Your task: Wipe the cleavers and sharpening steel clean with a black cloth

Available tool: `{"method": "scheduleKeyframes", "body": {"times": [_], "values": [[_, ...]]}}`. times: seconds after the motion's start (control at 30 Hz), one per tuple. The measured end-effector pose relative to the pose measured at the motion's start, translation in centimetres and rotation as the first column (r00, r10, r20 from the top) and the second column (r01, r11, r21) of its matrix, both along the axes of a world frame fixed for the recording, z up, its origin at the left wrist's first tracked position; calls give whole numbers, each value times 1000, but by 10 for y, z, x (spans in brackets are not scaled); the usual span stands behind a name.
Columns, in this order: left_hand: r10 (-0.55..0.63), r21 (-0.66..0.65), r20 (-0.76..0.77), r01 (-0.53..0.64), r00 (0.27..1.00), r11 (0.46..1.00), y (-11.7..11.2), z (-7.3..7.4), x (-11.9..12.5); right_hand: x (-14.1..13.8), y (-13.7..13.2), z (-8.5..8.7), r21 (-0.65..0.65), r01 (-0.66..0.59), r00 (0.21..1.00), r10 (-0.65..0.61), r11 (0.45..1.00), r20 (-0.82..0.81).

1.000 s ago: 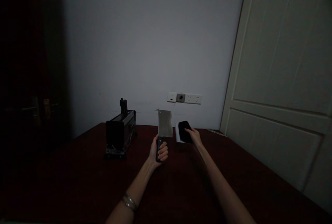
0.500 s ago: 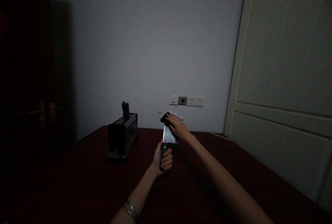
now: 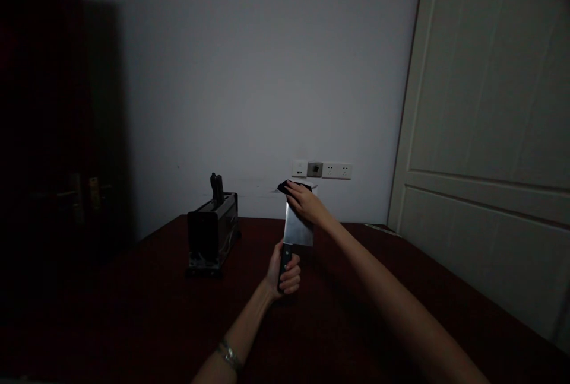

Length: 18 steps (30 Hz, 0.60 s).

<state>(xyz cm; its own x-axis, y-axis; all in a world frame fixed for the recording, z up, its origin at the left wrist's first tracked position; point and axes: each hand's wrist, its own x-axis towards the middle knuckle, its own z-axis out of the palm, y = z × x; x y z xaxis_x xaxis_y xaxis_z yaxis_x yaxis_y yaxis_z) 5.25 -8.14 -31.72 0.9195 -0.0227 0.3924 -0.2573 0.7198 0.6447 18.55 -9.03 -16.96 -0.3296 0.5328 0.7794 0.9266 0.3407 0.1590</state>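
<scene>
My left hand [image 3: 284,271] is wrapped round the black handle of a cleaver [image 3: 297,229], which points up and away from me with its broad steel blade facing me. Against the upper end of the blade, my right hand [image 3: 307,203] presses a black cloth [image 3: 285,186]. A pale edge of something shows behind the fingers at the top; I cannot tell whether it is cloth or blade. The fingers of my right hand lie together over the cloth, and the tip of the blade is covered.
A dark knife block [image 3: 212,232] with black-handled knives [image 3: 217,187] in its top stands on the left of the dark red table [image 3: 151,301]. Wall sockets [image 3: 336,170] sit behind the table. A pale panelled door [image 3: 481,135] rises at the right.
My right hand and the black cloth have slid up the blade towards its far end. More of the steel shows now. The left hand keeps its grip on the handle.
</scene>
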Motion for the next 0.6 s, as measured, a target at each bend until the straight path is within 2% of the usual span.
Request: {"method": "scheduleKeyframes", "body": {"times": [0.07, 0.2, 0.27, 0.33, 0.47, 0.53, 0.6], "values": [[11, 2, -3, -11, 1000, 1000, 0, 0, -1, -5, -1, -2, 23, 3, 1000, -3, 1000, -1], [40, -19, 13, -39, 999, 999, 2, 0, -2, -27, -23, -39, -59, -55, 994, 61, 997, 96], [46, -26, 17, -45, 999, 999, 4, 0, -3, -31, -31, -48, -107, -88, 986, 102, 990, 132], [22, -12, 12, -22, 1000, 1000, 4, 1, -3, -27, -31, -41, -109, -86, 987, 99, 990, 125], [-49, 26, -15, 50, 999, 998, 1, 0, 0, -10, -20, -11, -32, -11, 1000, 12, 999, 10], [-54, 27, -26, 55, 998, 998, -1, 0, 1, -8, -21, -14, -6, 4, 999, -4, 1000, -34], [-36, 14, -26, 36, 999, 999, -1, -1, 1, -14, -27, -31, -22, -12, 1000, 12, 1000, -28]]}}
